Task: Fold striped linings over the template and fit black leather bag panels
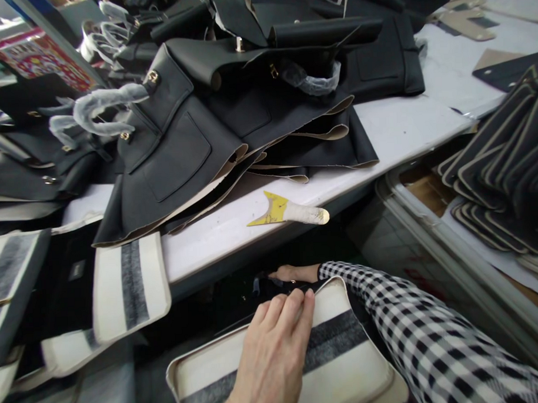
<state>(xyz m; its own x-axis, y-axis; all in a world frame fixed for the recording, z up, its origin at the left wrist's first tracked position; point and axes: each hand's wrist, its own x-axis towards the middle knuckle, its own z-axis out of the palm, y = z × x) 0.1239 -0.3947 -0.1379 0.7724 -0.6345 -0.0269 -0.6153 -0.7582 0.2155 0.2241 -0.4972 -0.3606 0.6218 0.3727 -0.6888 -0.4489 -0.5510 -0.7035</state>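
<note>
The left hand (274, 348) comes up from the bottom edge, back of the hand upward, fingers close together and bent over the top rim of a white striped piece (338, 340), gripping that rim. The right arm, in a checked sleeve (400, 314), stretches from the lower right past the piece, so that the right hand (293, 273) is low beside the counter (200, 251), near dark material (228, 300) with small shiny fittings. Its fingertips fade into shadow; whether they are closed on anything, I cannot tell. The left thumb is hidden, and the frame cuts off the piece's lower part. The piece sits tilted before the person, below the counter's front edge: creamy white, round-cornered, with a narrow raised border and a broad, mottled charcoal band across it
</note>
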